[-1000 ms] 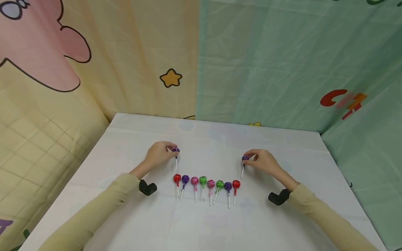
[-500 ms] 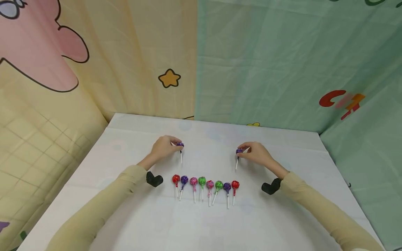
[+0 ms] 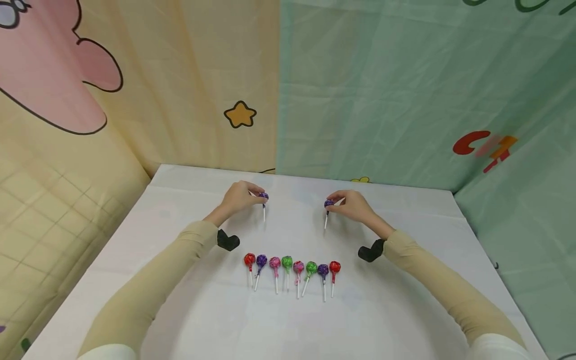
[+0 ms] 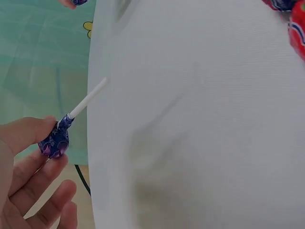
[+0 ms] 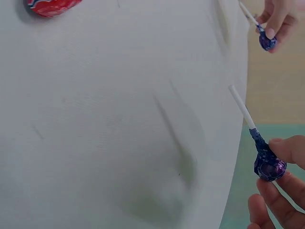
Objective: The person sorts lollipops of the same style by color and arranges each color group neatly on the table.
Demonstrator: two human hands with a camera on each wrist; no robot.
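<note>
My left hand point(image 3: 240, 197) pinches a purple-wrapped lollipop point(image 4: 56, 143) by its candy head, the white stick pointing toward me. Another purple lollipop point(image 5: 269, 164) is pinched by the head between thumb and fingers of my right hand point(image 3: 353, 206). Both are held above the far part of the table, and their shadows fall on the white cloth. Nearer to me lies a row of several wrapped lollipops: a red lollipop point(image 3: 249, 259) at the left end, a red lollipop point(image 3: 335, 267) at the right end, with purple, pink and green ones between. Their sticks point toward me.
The white-covered table point(image 3: 288, 330) ends at a back edge against a yellow curtain point(image 3: 193, 100) and a green curtain point(image 3: 369, 100). Black wrist mounts point(image 3: 228, 241) sit under both forearms.
Both hands have moved away from me, toward the table's back, and closer to each other, each carrying its purple lollipop. The lollipops in the row lie in the same order.
</note>
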